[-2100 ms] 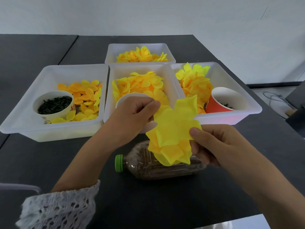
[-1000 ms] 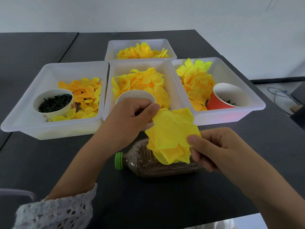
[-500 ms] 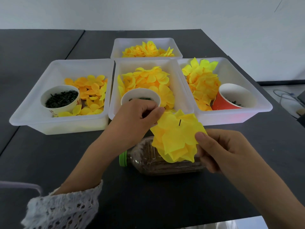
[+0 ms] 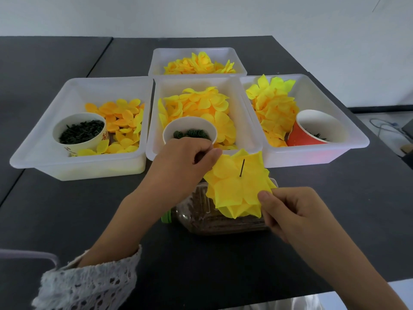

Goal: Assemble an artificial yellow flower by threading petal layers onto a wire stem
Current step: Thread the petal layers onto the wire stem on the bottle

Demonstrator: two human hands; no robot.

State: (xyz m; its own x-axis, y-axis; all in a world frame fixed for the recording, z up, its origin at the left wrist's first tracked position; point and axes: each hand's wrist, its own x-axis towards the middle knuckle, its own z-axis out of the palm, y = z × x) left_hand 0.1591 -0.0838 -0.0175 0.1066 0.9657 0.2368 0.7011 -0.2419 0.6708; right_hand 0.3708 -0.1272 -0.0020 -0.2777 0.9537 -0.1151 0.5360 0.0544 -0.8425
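Bare table (image 4: 223, 260) is left open in front of the bottle (image 4: 219, 222), which lies on its side under the hands. The far side is closed off by three trays (image 4: 78, 166) set edge to edge, with a fourth tray (image 4: 156, 61) behind. Tray room is taken up by petals (image 4: 201, 104) and cups (image 4: 78, 130). Open table is seen at far left and right.

A plain white wall (image 4: 223, 14) runs across the far side. Dark tabletops (image 4: 55, 198) fill the scene, a seam (image 4: 98, 57) between them far left. Right, pale floor (image 4: 384, 128) with cables (image 4: 380, 128).
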